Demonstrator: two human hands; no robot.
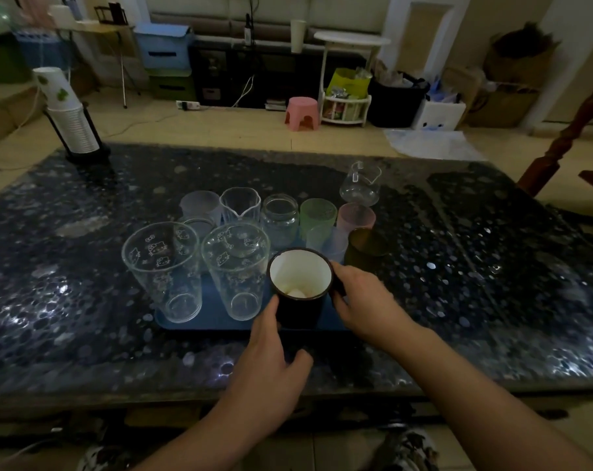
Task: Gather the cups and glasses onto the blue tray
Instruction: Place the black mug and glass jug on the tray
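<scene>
A blue tray point(199, 323) lies on the dark glass table point(492, 283). On it stand two tall printed glasses point(166, 270) point(237, 266), a spouted glass point(239, 203), a clear jar point(279, 215), frosted, green point(317, 214), pink point(356, 217) and pale blue cups, and an amber glass point(366, 248). A black mug with a white inside point(300, 287) stands at the tray's front right. My left hand point(271, 362) touches the mug's left side with its thumb. My right hand point(363, 300) grips the mug's right side at the handle. A clear glass pitcher point(360, 183) stands on the table behind the tray.
A holder with stacked paper cups point(69, 113) stands at the table's far left corner. Beyond the table are a pink stool point(301, 113), a white side table point(351, 40), boxes and bags. A dark wooden post point(567, 130) rises at the right.
</scene>
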